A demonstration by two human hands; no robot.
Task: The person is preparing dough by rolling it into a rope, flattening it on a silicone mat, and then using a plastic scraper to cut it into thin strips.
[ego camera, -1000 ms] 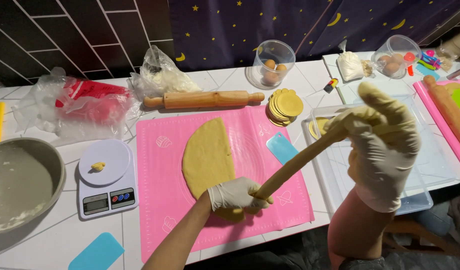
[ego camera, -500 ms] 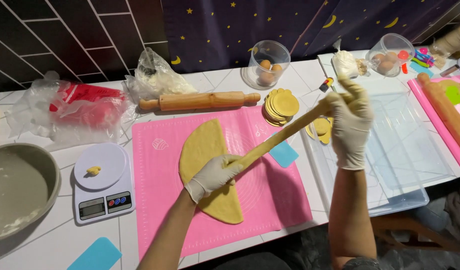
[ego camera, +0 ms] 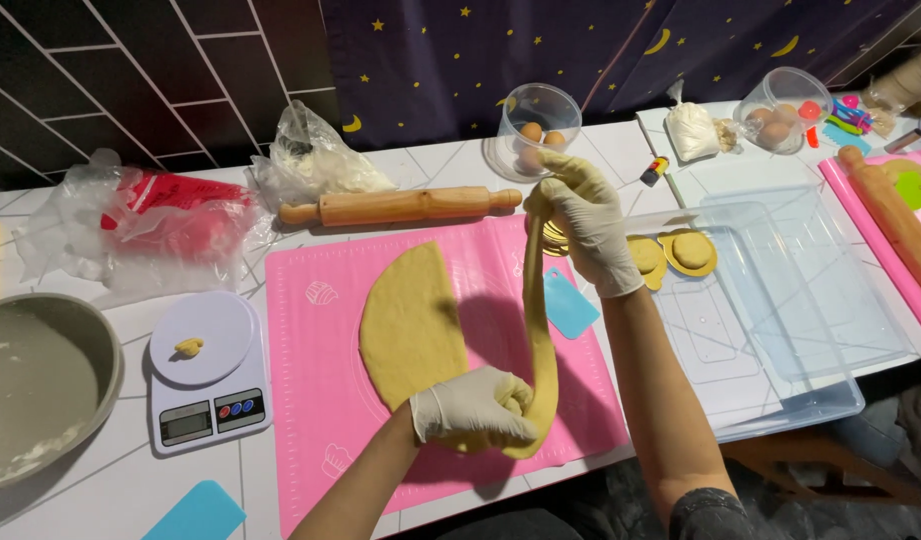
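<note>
A flat sheet of yellow dough [ego camera: 411, 325] lies on a pink silicone mat [ego camera: 311, 400]. Its right part is lifted off the mat as a long strip of dough [ego camera: 537, 320] that stands almost upright. My gloved left hand [ego camera: 473, 408] grips the strip's lower end near the mat's front. My gloved right hand [ego camera: 584, 215] pinches its upper end above the mat's far right corner.
A wooden rolling pin [ego camera: 401, 206] lies behind the mat. A white kitchen scale [ego camera: 209, 375] with a dough scrap and a grey bowl [ego camera: 36, 390] stand left. Cut dough rounds [ego camera: 693, 250], a clear plastic tray [ego camera: 811, 330], a blue scraper [ego camera: 569, 302] and a tub of eggs [ego camera: 536, 125] are right.
The dough strip has swung from slanting to almost upright. My right hand moved left and toward the far side of the mat. My left hand stayed at the strip's lower end.
</note>
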